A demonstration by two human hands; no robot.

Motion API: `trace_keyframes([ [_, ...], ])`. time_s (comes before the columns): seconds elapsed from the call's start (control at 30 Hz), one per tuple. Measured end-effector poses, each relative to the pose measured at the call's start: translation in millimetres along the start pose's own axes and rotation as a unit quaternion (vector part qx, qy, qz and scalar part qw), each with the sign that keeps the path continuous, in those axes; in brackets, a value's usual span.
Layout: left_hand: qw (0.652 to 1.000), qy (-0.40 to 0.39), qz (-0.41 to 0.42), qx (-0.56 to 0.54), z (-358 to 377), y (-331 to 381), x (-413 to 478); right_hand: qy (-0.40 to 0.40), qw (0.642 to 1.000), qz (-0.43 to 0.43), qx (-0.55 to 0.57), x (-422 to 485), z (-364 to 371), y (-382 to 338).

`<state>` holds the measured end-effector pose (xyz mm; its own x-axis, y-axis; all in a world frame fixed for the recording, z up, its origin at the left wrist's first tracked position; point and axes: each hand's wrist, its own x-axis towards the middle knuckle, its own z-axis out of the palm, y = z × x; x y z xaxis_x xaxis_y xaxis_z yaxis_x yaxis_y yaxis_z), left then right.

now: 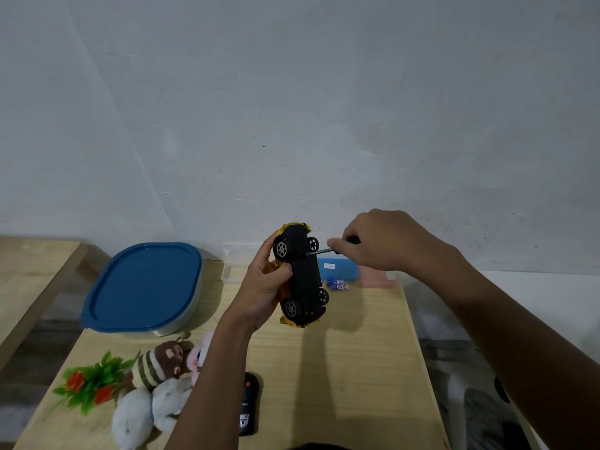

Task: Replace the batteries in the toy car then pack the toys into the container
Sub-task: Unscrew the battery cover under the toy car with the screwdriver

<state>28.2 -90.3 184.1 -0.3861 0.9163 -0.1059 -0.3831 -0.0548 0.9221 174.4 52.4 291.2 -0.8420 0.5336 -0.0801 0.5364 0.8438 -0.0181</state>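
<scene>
1. While only the head view is available, everything below comes from it.
2. Left hand (259,287) is clamped on the toy car (300,276), held up above the tabletop (357,368), fingers wrapped round the yellow body side.
3. Car is turned so the black underside faces the camera, all four wheels visible, long axis roughly vertical in frame.
4. Right hand (380,243) is closed around a screwdriver (324,251), dark handle in the fist, thin metal shaft pointing left.
5. Shaft tip touches the car underside near the upper pair of wheels. Cannot tell if it sits in a screw head.
6. Two small batteries (337,284) lie on the tabletop just right of the car, side by side.
7. Behind them sits a blue box (337,269), partly hidden by the car and right hand, with something pinkish beside it, blurred.
8. Container (143,287) with a blue lid on sits at the far left of the tabletop, closed.
9. Near left corner: striped brown plush toy (162,362), white plush (146,414), pink plush (199,355) partly behind the left forearm, green plastic plant with red flowers (87,381).
10. Black remote control (248,404) lies on the tabletop near the front edge, right of the left forearm.
</scene>
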Motion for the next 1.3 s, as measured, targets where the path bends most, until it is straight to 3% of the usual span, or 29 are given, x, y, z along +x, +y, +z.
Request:
trace_keyframes([
  [0.17, 1.0, 0.001, -0.006, -0.007, 1, -4, -2, 0.023, 0.999, -0.037, 0.026, -6, -4, 2],
  [0.33, 1.0, 0.001, -0.003, -0.014, 2, -4, -2, 0.013, 0.999, -0.005, 0.046, -4, 0, 0],
  [0.5, 1.0, 0.007, 0.004, -0.014, 0, -4, -2, 0.019, 0.998, -0.054, 0.018, -8, 0, -1],
  [0.7, 1.0, 0.003, 0.006, -0.012, 0, -3, -3, 0.01, 1.0, 0.003, 0.029, -5, 5, -5],
  [1.3, 1.0, 0.01, -0.003, -0.015, -1, -7, -3, 0.001, 0.999, -0.033, 0.028, -6, 0, -1],
])
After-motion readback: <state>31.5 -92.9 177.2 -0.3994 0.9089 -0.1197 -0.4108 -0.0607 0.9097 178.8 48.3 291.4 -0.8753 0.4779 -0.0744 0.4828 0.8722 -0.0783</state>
